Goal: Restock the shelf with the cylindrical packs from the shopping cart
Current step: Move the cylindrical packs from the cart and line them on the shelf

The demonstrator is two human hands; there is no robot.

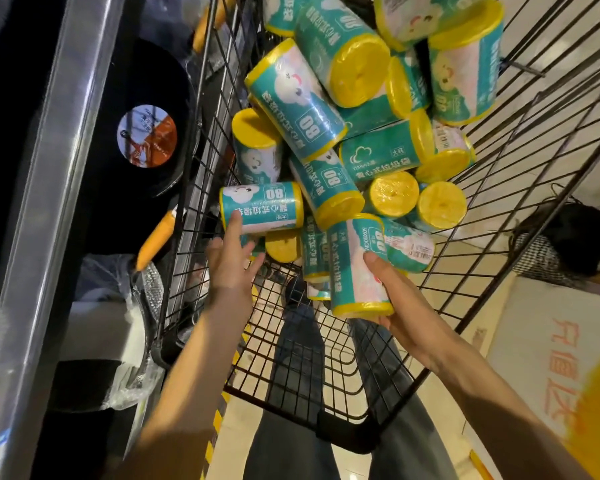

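Note:
A black wire shopping cart (329, 368) holds several teal cylindrical packs with yellow ends, heaped toward its far end (357, 109). My right hand (394, 296) grips one pack (355, 268) from below, the pack standing nearly upright. My left hand (231, 258) reaches in with fingers spread; its fingertips touch the near side of a small pack lying on its side (262, 207) by the cart's left wall. The fingers are not closed around that pack.
A metal shelf upright (45, 188) runs along the left, with dark pans (153, 133) and orange-handled cookware (156, 237) behind the cart's side. My legs in dark trousers show under the cart. A white and yellow box (548, 348) sits at the right on the floor.

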